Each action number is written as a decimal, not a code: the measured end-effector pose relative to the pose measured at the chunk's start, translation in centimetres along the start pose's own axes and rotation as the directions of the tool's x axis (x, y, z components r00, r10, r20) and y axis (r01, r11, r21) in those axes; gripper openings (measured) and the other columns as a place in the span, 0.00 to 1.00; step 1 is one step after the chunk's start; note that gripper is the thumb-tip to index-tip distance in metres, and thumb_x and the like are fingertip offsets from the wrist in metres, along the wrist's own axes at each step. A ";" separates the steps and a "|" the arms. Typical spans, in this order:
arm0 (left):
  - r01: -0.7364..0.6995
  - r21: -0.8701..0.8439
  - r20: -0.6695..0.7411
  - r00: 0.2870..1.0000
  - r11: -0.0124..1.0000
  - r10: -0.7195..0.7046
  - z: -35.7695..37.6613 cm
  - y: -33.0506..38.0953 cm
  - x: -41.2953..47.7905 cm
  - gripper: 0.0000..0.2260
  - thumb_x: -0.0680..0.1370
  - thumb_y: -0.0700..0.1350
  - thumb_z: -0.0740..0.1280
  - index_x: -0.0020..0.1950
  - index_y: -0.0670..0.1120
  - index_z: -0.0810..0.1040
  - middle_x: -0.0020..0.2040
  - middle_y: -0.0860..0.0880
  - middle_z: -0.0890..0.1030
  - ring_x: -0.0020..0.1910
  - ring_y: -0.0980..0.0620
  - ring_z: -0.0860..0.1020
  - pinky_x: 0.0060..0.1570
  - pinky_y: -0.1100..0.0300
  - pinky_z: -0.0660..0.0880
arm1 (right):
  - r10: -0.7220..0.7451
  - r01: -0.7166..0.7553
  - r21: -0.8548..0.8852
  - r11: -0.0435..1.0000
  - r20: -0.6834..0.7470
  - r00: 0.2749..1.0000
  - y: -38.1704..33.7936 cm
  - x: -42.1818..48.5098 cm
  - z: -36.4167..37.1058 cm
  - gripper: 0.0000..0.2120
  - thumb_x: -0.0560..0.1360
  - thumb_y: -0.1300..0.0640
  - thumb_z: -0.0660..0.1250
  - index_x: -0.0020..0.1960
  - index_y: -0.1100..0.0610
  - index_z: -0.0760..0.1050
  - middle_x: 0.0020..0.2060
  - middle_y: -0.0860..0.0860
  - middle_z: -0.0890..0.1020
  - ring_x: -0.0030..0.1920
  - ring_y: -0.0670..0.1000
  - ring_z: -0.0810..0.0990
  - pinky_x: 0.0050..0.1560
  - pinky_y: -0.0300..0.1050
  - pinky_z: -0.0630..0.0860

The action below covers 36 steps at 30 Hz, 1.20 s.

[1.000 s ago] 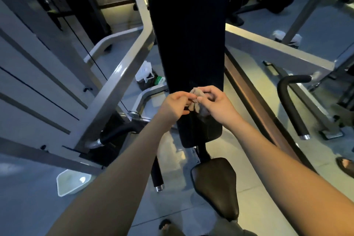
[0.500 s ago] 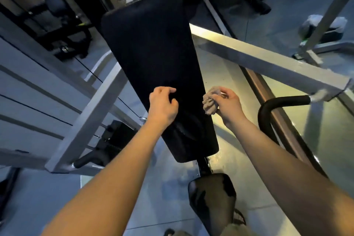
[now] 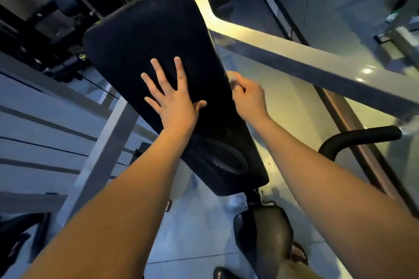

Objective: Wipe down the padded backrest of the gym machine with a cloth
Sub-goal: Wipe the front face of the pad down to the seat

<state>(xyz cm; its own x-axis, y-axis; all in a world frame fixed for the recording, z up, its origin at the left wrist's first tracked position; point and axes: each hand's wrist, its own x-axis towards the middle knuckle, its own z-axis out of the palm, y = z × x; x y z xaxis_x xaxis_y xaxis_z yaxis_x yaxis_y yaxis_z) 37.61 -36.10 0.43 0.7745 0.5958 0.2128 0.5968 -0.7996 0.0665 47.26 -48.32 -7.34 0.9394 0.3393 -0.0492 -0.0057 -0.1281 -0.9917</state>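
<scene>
The black padded backrest (image 3: 147, 29) slants from the upper left down to the centre. My left hand (image 3: 174, 99) lies flat on its middle with the fingers spread and holds nothing. My right hand (image 3: 249, 97) is curled at the pad's right edge. It is closed around the pale cloth (image 3: 231, 77), of which only a small bit shows at the fingertips; the rest is hidden in the fist.
A grey frame beam (image 3: 317, 70) runs across behind my right hand, and a grey post (image 3: 102, 161) rises left of the pad. A black curved handle (image 3: 358, 136) sticks out at right. The dark seat (image 3: 267, 233) sits below the backrest, with a sandalled foot (image 3: 299, 253) beside it.
My left hand let go of the cloth, moved up and spread flat on the pad. My right hand carried the cloth to the pad's right edge. The view tilted.
</scene>
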 end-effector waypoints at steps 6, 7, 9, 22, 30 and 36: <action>0.048 0.011 0.001 0.999 0.999 -0.048 0.8 0.3 0.6 0.58 0.71 0.53 0.78 0.79 0.60 0.31 0.79 0.42 0.30 0.77 0.34 0.32 0.70 0.24 0.48 | 0.315 -0.314 -0.046 0.948 0.029 0.949 6.2 -2.0 -0.1 0.20 0.81 0.65 0.58 0.65 0.52 0.82 0.59 0.53 0.84 0.56 0.55 0.81 0.53 0.40 0.72; 0.043 0.015 -0.006 0.999 0.999 -0.043 0.8 0.3 0.5 0.57 0.71 0.53 0.78 0.79 0.60 0.32 0.79 0.41 0.30 0.77 0.34 0.32 0.70 0.24 0.49 | 0.337 -0.338 0.010 0.941 0.030 0.941 5.7 -1.4 0.0 0.19 0.81 0.65 0.58 0.63 0.53 0.83 0.60 0.53 0.84 0.57 0.54 0.81 0.54 0.39 0.72; 0.042 0.016 -0.017 0.999 0.999 -0.042 1.0 0.3 0.5 0.58 0.71 0.53 0.78 0.79 0.59 0.32 0.79 0.41 0.30 0.77 0.33 0.32 0.70 0.24 0.49 | 0.270 -0.270 0.100 0.958 0.015 0.963 3.5 0.0 0.3 0.19 0.80 0.66 0.58 0.59 0.52 0.85 0.55 0.52 0.86 0.53 0.52 0.82 0.52 0.38 0.74; 0.048 0.085 -0.034 0.998 0.995 -0.045 1.7 0.6 0.9 0.58 0.72 0.55 0.77 0.79 0.55 0.30 0.79 0.38 0.31 0.77 0.30 0.34 0.69 0.23 0.51 | 0.493 -0.493 0.010 0.870 0.026 0.870 11.0 -5.0 -0.7 0.19 0.82 0.67 0.56 0.65 0.58 0.80 0.64 0.57 0.81 0.63 0.60 0.79 0.61 0.48 0.75; 0.058 0.101 -0.050 0.997 0.993 -0.053 1.8 0.6 0.8 0.59 0.70 0.55 0.78 0.79 0.55 0.31 0.79 0.37 0.32 0.77 0.31 0.34 0.70 0.24 0.51 | 0.248 -0.245 0.083 0.966 -0.029 0.968 7.9 -6.8 -0.2 0.19 0.84 0.59 0.56 0.72 0.50 0.75 0.49 0.50 0.83 0.43 0.44 0.80 0.46 0.33 0.76; 0.069 0.102 -0.023 0.997 0.992 -0.067 1.5 0.9 0.8 0.59 0.71 0.55 0.77 0.78 0.55 0.28 0.78 0.38 0.30 0.77 0.31 0.33 0.70 0.25 0.51 | 0.329 -0.325 0.061 0.944 -0.081 0.941 7.3 -6.9 0.3 0.15 0.83 0.66 0.56 0.59 0.60 0.81 0.52 0.54 0.83 0.54 0.55 0.81 0.55 0.46 0.76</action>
<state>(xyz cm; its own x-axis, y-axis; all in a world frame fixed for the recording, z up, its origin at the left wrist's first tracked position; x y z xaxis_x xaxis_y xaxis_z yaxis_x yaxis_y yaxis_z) 39.11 -36.19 -0.81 0.7278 0.6460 0.2301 0.6671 -0.7447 -0.0192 40.65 -51.36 -14.31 0.9098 0.2016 -0.3629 -0.3312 -0.1745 -0.9273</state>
